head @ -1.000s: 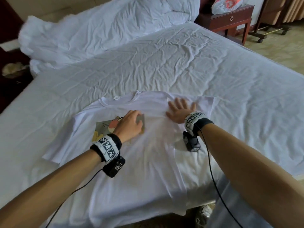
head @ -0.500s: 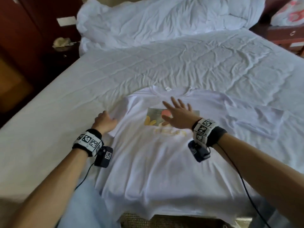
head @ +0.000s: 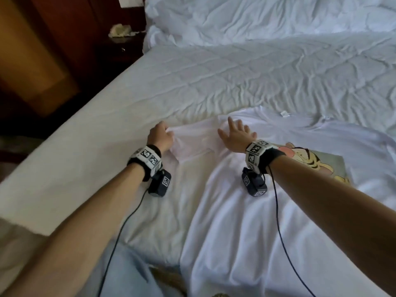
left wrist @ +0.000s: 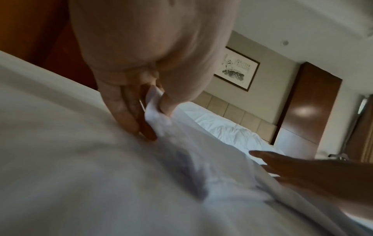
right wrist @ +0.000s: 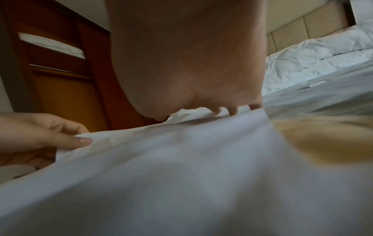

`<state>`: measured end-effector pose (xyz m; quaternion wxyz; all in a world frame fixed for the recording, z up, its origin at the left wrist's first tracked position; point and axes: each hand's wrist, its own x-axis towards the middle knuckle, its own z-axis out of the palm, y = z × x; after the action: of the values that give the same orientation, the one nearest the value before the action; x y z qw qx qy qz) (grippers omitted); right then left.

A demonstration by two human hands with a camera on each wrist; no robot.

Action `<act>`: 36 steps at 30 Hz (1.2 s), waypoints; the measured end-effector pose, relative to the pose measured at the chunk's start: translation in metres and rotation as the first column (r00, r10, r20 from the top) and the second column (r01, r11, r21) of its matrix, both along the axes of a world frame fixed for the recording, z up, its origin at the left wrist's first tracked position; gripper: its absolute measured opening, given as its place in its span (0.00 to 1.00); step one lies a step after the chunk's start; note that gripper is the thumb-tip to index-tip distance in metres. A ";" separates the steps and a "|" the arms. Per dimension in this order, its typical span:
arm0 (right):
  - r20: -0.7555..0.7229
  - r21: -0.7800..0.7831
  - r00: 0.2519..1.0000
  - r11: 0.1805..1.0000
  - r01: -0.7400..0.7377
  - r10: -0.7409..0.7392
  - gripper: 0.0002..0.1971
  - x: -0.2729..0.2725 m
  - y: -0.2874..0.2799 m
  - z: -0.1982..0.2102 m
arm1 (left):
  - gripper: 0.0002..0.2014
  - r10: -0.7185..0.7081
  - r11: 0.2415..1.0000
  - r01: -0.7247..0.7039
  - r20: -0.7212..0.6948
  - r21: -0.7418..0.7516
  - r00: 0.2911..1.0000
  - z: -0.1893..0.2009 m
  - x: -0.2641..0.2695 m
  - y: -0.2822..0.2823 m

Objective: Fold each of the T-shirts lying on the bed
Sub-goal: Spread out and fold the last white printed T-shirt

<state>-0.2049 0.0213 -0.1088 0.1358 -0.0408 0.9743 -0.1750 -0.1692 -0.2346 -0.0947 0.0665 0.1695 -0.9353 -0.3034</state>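
A white T-shirt (head: pixel 246 211) with a cartoon tiger print (head: pixel 317 161) lies face up on the bed, its hem hanging over the near edge. My left hand (head: pixel 160 136) pinches the edge of the shirt's left sleeve (head: pixel 190 142) between thumb and fingers; the left wrist view shows the white cloth (left wrist: pixel 155 110) caught in that pinch. My right hand (head: pixel 235 133) lies flat with spread fingers on the shirt's left shoulder, beside the sleeve. The right wrist view shows its fingertips (right wrist: pixel 232 111) pressing the fabric and the left hand (right wrist: pixel 50 135) at the sleeve edge.
The bed (head: pixel 214 82) carries a wrinkled white sheet, with a bunched duvet and pillows (head: pixel 257 18) at its head. A dark nightstand (head: pixel 122 43) holding crumpled tissue stands at the far left. The bed's left edge drops to dark floor and wooden panelling.
My view has swung left. The left hand slid out along the sleeve and took hold of its edge. The right hand moved from the print to the left shoulder.
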 end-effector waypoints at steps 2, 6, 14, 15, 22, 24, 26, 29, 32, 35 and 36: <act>-0.008 0.003 1.000 1.000 -0.009 0.009 0.38 -0.007 -0.004 -0.002 | 0.09 -0.001 1.000 0.002 -0.017 0.032 1.000 0.004 -0.019 -0.010; -0.018 0.034 0.999 0.998 -0.049 0.050 0.38 -0.027 -0.011 -0.001 | 0.07 0.062 0.965 -0.060 0.000 0.257 0.998 -0.002 -0.047 -0.032; 0.127 0.236 0.990 0.967 -0.098 0.070 0.44 -0.033 -0.024 -0.010 | 0.06 0.064 0.908 0.001 -0.141 0.419 0.988 -0.015 -0.060 -0.041; 0.138 0.237 0.988 0.966 -0.104 0.073 0.44 -0.032 -0.024 -0.006 | 0.05 0.042 0.916 0.042 -0.200 0.399 0.979 -0.011 -0.059 -0.038; 0.106 0.174 0.983 0.971 -0.164 0.147 0.40 -0.013 -0.020 -0.014 | 0.12 -0.161 0.980 0.159 0.007 0.123 0.987 0.024 -0.061 -0.030; 0.114 0.177 0.982 0.970 -0.168 0.150 0.40 -0.013 -0.017 -0.018 | 0.07 -0.163 0.975 0.193 0.234 -0.108 0.958 0.027 -0.058 -0.027; 0.121 0.181 0.980 0.967 -0.181 0.160 0.41 -0.013 -0.017 -0.020 | 0.06 -0.150 0.937 0.234 0.308 -0.259 0.939 0.029 -0.056 -0.016; 0.133 0.183 0.977 0.965 -0.187 0.164 0.42 -0.015 -0.018 -0.021 | 0.11 -0.200 0.895 0.288 0.269 -0.341 0.942 0.032 -0.067 0.012; 0.116 0.169 0.979 0.968 -0.186 0.168 0.44 -0.016 -0.016 -0.026 | 0.15 -0.344 0.895 0.396 0.247 -0.206 0.906 0.028 -0.090 0.047; 0.114 0.124 0.974 0.970 -0.210 0.197 0.47 -0.015 -0.009 -0.029 | 0.18 -0.437 0.878 0.467 0.219 -0.110 0.873 0.021 -0.116 0.079; 0.114 0.116 0.973 0.970 -0.215 0.202 0.48 -0.015 -0.008 -0.029 | 0.19 -0.444 0.876 0.473 0.221 -0.097 0.868 0.019 -0.125 0.087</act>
<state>-0.2203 0.0137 -0.1377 0.2052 -0.1254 0.9656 -0.0992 -0.2943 -0.1476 -0.0758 -0.0855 -0.0350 -0.9706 -0.2224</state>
